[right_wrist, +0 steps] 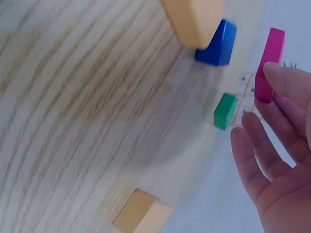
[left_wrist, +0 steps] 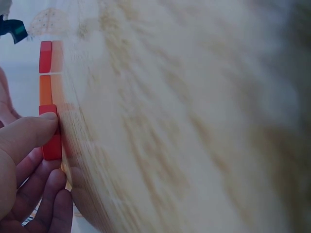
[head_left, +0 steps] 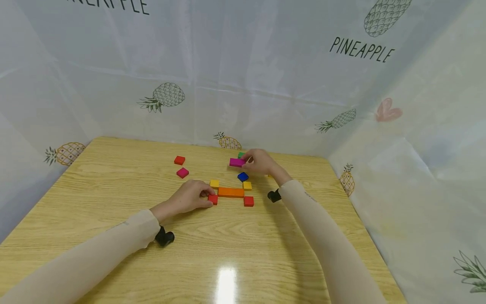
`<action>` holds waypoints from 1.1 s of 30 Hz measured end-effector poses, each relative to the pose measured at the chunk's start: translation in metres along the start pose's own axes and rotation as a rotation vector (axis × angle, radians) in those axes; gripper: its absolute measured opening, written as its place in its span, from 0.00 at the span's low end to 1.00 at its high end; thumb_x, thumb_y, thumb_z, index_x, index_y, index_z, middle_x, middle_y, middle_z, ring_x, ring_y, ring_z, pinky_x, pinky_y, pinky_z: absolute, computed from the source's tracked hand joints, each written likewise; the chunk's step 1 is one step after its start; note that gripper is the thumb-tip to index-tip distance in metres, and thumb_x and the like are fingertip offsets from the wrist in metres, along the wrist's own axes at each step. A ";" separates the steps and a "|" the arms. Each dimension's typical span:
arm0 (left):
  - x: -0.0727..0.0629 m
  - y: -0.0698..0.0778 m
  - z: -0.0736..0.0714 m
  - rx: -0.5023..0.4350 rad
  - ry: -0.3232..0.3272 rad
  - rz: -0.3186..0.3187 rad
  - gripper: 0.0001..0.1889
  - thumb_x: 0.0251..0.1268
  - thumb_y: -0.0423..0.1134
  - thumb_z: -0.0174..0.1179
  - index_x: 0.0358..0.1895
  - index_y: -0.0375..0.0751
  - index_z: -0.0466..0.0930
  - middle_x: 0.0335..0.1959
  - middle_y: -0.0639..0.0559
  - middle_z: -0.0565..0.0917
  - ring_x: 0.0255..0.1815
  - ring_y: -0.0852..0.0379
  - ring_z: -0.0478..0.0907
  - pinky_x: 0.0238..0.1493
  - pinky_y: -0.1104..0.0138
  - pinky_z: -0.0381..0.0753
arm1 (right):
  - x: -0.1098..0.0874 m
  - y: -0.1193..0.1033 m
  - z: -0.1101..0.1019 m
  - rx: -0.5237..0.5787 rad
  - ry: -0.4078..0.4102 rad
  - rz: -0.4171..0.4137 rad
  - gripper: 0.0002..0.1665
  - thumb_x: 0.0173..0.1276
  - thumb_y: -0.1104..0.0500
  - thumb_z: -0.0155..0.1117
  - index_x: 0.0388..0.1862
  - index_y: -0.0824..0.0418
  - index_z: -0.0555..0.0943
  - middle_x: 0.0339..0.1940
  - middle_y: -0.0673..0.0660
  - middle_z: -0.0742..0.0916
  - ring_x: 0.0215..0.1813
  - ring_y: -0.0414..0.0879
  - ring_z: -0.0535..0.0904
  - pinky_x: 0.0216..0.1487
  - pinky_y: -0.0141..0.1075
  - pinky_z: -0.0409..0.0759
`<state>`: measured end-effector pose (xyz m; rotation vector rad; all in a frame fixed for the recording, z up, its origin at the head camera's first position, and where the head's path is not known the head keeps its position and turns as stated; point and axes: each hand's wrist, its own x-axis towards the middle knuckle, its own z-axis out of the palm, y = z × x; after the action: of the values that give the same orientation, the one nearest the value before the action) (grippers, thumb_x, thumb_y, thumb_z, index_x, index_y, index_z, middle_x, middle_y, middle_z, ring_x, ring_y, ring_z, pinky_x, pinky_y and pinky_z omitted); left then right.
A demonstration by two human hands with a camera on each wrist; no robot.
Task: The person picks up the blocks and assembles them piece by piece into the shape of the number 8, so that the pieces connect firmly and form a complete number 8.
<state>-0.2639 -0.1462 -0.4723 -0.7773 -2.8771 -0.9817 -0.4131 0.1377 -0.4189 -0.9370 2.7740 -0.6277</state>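
Note:
My left hand (head_left: 186, 197) pinches a small red block (head_left: 213, 200) at the left end of a long orange block (head_left: 231, 193). In the left wrist view the thumb lies on that red block (left_wrist: 49, 145). Between thumb and fingers, my right hand (head_left: 260, 161) holds a magenta rectangular block (head_left: 236, 162) up off the table, as the right wrist view also shows. Below it lie a green block (right_wrist: 225, 111) and a blue block (head_left: 243, 177). Two yellow blocks (head_left: 247, 185) sit at the far corners of the orange one, and another red block (head_left: 248, 201) at its near right corner.
Left of the arrangement, a red block (head_left: 179, 160) and a pink block (head_left: 182, 172) lie apart on the wooden table (head_left: 235, 236). A yellow block (head_left: 269, 175) is mostly hidden behind the right wrist. A pineapple-print curtain (head_left: 258, 84) hangs behind the table.

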 end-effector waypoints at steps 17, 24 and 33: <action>0.000 0.000 -0.002 -0.004 -0.009 -0.014 0.14 0.62 0.39 0.79 0.49 0.42 0.92 0.43 0.55 0.90 0.40 0.59 0.82 0.48 0.61 0.82 | -0.002 -0.022 0.019 0.049 -0.031 -0.042 0.19 0.76 0.56 0.70 0.62 0.60 0.87 0.54 0.57 0.89 0.56 0.52 0.85 0.55 0.41 0.85; 0.000 0.000 -0.002 0.009 -0.012 -0.013 0.14 0.62 0.40 0.79 0.49 0.43 0.92 0.43 0.55 0.90 0.41 0.59 0.82 0.49 0.60 0.83 | 0.000 -0.021 0.028 0.035 -0.038 -0.016 0.18 0.75 0.55 0.73 0.61 0.58 0.88 0.52 0.54 0.90 0.53 0.48 0.84 0.53 0.39 0.85; 0.001 -0.002 0.000 0.011 -0.013 -0.007 0.14 0.62 0.42 0.79 0.49 0.44 0.92 0.43 0.57 0.90 0.41 0.59 0.82 0.49 0.60 0.83 | 0.006 -0.018 0.032 0.004 -0.044 0.007 0.18 0.75 0.55 0.72 0.61 0.58 0.88 0.52 0.55 0.90 0.54 0.49 0.85 0.58 0.41 0.84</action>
<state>-0.2657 -0.1468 -0.4729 -0.7762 -2.8960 -0.9642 -0.3990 0.1100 -0.4402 -0.9281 2.7351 -0.6034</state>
